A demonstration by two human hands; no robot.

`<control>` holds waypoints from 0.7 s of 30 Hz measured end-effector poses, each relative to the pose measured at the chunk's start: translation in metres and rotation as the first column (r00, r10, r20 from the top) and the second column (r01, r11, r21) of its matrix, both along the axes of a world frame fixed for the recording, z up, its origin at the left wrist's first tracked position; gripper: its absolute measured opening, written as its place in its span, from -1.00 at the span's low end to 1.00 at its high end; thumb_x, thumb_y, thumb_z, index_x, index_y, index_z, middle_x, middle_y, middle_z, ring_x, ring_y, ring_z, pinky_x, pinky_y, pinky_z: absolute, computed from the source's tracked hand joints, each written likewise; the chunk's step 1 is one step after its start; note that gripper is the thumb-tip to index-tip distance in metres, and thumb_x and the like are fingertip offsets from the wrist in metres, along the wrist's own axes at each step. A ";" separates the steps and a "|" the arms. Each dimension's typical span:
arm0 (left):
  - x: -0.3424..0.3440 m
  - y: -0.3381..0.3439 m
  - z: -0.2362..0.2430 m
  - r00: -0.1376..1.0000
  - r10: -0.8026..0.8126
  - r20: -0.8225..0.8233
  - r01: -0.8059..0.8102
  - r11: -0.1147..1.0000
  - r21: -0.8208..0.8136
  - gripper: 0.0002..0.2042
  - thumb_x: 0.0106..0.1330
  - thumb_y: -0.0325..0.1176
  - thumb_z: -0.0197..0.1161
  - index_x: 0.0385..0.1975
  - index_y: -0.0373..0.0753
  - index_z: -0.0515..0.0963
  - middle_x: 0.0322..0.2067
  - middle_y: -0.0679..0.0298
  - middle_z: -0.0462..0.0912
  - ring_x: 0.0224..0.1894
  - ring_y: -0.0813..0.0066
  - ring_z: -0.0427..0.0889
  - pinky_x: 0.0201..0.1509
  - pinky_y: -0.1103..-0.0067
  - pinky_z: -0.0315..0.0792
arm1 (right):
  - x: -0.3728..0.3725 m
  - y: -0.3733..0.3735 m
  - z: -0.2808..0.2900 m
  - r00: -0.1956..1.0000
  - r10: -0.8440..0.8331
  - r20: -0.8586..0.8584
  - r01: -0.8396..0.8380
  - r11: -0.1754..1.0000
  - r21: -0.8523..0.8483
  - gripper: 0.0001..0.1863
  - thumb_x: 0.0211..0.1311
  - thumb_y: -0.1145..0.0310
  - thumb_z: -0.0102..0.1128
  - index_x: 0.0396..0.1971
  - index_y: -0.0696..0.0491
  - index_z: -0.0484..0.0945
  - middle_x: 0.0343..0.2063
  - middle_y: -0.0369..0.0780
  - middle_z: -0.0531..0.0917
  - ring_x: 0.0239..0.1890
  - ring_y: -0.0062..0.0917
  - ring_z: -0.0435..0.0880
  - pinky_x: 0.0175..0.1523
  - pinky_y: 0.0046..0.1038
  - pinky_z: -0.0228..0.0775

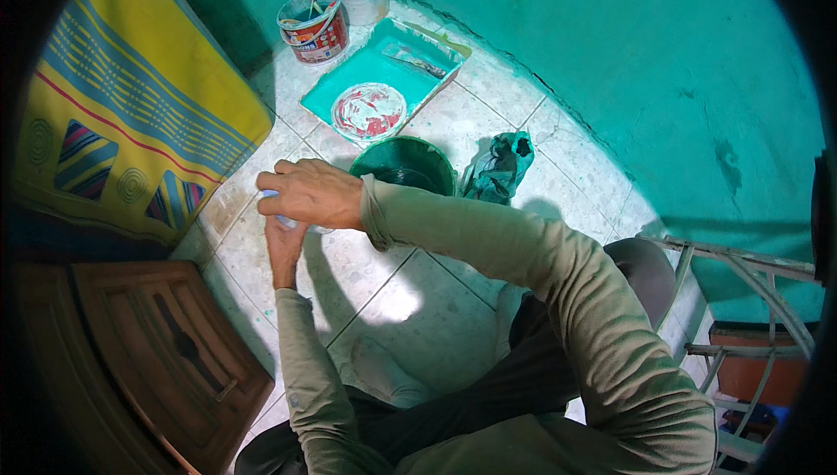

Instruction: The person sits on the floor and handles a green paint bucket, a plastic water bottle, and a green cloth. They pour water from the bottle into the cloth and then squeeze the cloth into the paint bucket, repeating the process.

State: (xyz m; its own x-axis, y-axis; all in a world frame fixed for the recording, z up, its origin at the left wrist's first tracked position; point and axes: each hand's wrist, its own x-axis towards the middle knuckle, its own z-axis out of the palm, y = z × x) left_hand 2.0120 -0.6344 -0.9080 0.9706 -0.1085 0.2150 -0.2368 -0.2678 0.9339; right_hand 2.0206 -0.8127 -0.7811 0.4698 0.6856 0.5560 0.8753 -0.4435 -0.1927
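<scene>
The right grip (314,193) and left grip (285,250), both curled closed, hold a pale-blue, partly see-through object (269,196), mostly hidden.

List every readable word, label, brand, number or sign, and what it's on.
Red-labelled bucket: pale lettering, not quoted here; smaller print too small to read.
Round lid, red smeared with white: nothing readable.
Pale-blue item between left hand and right hand: mostly covered, no text visible.

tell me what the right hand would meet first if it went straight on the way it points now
The right hand would likely meet the yellow-and-blue patterned cloth to its left first, though the depth between them is unclear.
</scene>
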 end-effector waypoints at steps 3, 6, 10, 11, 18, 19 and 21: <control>0.012 0.042 -0.003 0.976 0.121 -0.184 -0.132 0.990 -0.047 -0.49 0.05 -0.39 0.45 -0.01 -0.35 0.41 -0.08 0.18 0.53 -0.04 0.40 0.49 0.09 0.49 0.37 | -0.046 0.014 -0.030 0.992 -0.106 -0.063 0.120 0.949 0.292 -0.69 -0.03 0.43 0.19 -0.20 0.10 0.50 -0.50 -0.17 0.46 -0.38 -0.31 0.57 -0.29 -0.24 0.43; 0.014 0.050 0.027 0.974 0.201 -0.100 -0.190 0.975 0.112 -0.51 0.05 -0.30 0.47 -0.06 -0.34 0.44 -0.17 0.19 0.56 -0.11 0.38 0.52 0.04 0.49 0.39 | -0.107 0.019 -0.091 0.898 -0.079 -0.432 0.081 0.997 -0.014 -0.65 0.00 0.51 0.13 -0.13 0.17 0.44 -0.49 -0.11 0.50 -0.38 -0.25 0.59 -0.28 -0.22 0.45; 0.014 0.025 0.081 0.978 0.206 0.042 -0.209 0.933 0.293 -0.48 0.04 -0.22 0.47 -0.07 -0.33 0.43 -0.21 0.20 0.56 -0.16 0.35 0.54 0.00 0.49 0.40 | -0.146 0.011 -0.166 0.821 -0.155 -0.549 0.088 0.985 -0.146 -0.69 0.01 0.43 0.18 -0.22 0.17 0.40 -0.48 -0.04 0.57 -0.42 -0.20 0.65 -0.39 -0.23 0.49; 0.012 0.021 0.092 0.974 0.218 0.054 -0.224 0.920 0.321 -0.48 0.05 -0.24 0.47 -0.05 -0.34 0.43 -0.21 0.21 0.56 -0.17 0.38 0.53 0.01 0.51 0.39 | -0.149 0.011 -0.181 0.866 -0.143 -0.479 0.131 0.990 -0.059 -0.73 0.02 0.40 0.20 -0.29 0.17 0.39 -0.51 -0.04 0.57 -0.45 -0.21 0.65 -0.42 -0.24 0.50; -0.019 -0.005 0.193 0.973 0.225 0.048 -0.231 0.956 0.183 -0.49 0.04 -0.32 0.48 -0.03 -0.34 0.45 -0.19 0.20 0.56 -0.17 0.43 0.53 -0.02 0.53 0.40 | -0.134 -0.034 0.007 0.752 -0.016 -0.659 -0.240 0.924 -0.297 -0.46 0.05 0.19 0.30 -0.09 0.20 0.31 -0.58 -0.06 0.61 -0.46 -0.13 0.66 -0.37 -0.20 0.50; -0.026 -0.024 0.212 0.982 0.179 0.060 -0.186 0.973 0.140 -0.49 0.03 -0.32 0.49 -0.03 -0.34 0.45 -0.20 0.20 0.56 -0.17 0.44 0.53 -0.02 0.53 0.41 | -0.129 -0.060 0.058 0.713 -0.144 -0.686 -0.128 0.935 -0.330 -0.43 0.06 0.16 0.31 -0.05 0.21 0.32 -0.48 -0.03 0.61 -0.39 -0.12 0.65 -0.31 -0.19 0.50; -0.045 -0.048 0.240 0.983 0.155 0.095 -0.162 0.985 0.066 -0.48 0.01 -0.30 0.49 -0.04 -0.34 0.45 -0.20 0.21 0.56 -0.18 0.44 0.53 -0.02 0.52 0.41 | -0.116 -0.095 0.122 0.574 -0.291 -0.765 0.103 0.953 -0.285 -0.40 0.06 0.13 0.29 0.00 0.22 0.38 -0.20 0.07 0.62 -0.17 -0.11 0.64 -0.13 -0.17 0.47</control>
